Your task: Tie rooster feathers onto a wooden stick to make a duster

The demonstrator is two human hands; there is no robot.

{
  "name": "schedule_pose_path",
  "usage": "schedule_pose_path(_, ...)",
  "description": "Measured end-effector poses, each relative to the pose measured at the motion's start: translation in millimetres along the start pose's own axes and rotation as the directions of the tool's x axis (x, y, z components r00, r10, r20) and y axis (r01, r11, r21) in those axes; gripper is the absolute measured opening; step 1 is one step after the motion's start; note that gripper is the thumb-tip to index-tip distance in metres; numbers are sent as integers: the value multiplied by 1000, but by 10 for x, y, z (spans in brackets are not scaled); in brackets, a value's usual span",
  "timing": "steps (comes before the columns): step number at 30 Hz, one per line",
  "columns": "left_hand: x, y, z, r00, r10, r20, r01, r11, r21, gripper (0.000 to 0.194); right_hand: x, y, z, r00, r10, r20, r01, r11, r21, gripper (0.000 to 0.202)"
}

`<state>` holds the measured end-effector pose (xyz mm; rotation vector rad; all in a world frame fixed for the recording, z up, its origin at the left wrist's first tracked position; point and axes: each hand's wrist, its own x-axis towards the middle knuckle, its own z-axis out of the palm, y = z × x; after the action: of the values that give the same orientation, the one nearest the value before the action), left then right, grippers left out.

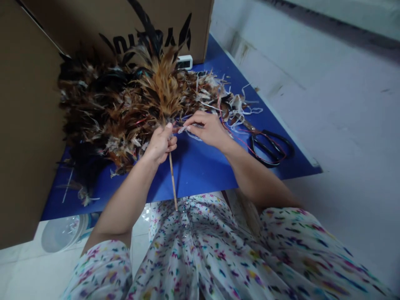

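My left hand point(161, 142) is closed round a thin wooden stick point(173, 179), just below a bunch of golden-brown feathers point(165, 87) that fans upward with long black plumes. The stick's bare lower end points down past the table edge toward my clothes. Just right of it, my right hand point(208, 128) pinches a whitish strip point(183, 129) between thumb and fingers. Behind both hands spreads a large heap of brown, black and white feathers point(100, 112).
Black-handled scissors point(268, 148) and tangled white strips point(239, 110) with red string lie at the right of the blue table point(200, 171). Cardboard boxes point(81, 25) stand behind and left. A small white device point(185, 62) sits at the back; a clear tub point(61, 233) is below.
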<state>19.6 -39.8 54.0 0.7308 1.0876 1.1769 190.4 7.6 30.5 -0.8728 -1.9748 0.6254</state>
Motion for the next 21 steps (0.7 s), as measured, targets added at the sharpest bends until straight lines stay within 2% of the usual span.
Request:
schedule_pose_path(6, -10, -39, 12, 1000, -1, 12, 0, 998, 69, 24, -23, -48, 123, 999, -25, 32, 28, 996, -88, 12)
schedule_pose_path(11, 17, -93, -7, 999, -8, 34, 3, 991, 133, 26, -34, -100, 165, 998, 9, 55, -8, 1000, -7, 11)
schedule_pose_path(15, 20, -85, -4, 999, -16, 31, 12, 990, 144, 27, -23, -95, 104, 996, 62, 66, -67, 994, 90, 13)
schedule_pose_path(21, -2, 15, -18, 999, 42, -18, -40, 994, 105, 25, 39, -10, -103, 982, 186, 24, -187, 977, 107, 17)
